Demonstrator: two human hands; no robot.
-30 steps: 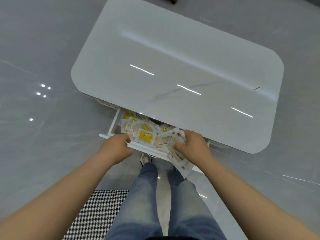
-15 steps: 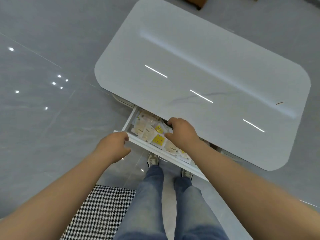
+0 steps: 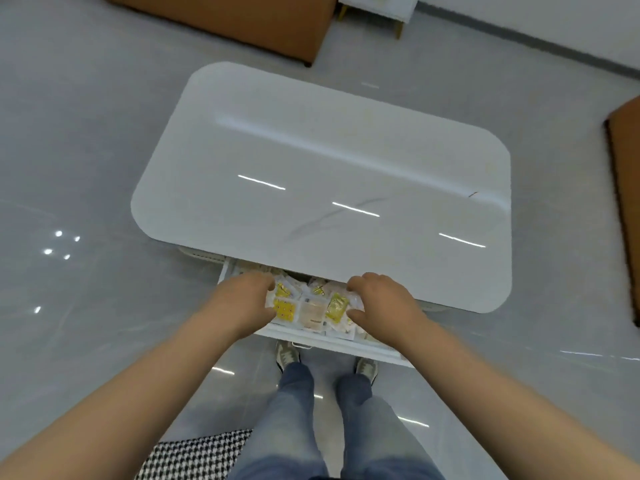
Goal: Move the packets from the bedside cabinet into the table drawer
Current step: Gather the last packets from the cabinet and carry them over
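Right hand fingers curled over the right end of the packets, thumb tucked at the near side, so it pinches the pile. Left hand fingers bent against the pile's left end, touching a yellow packet; thumb hidden, can't tell if it actually grips. Packets lie heaped in the open drawer, between the two hands, partly under the table edge. Packets are clear or white with yellow and beige panels, one yellow panel with red dots; print too small to read. Small handle on the drawer front. Table top is glossy white, rounded corners, faint grey veining, three ceiling-light streaks reflected. Floor is shiny grey tile. Person stands at the drawer in jeans and sneakers. Houndstooth fabric at bottom left. Brown furniture at the far side, another brown piece on the right edge, white cabinet on gold legs at the top.
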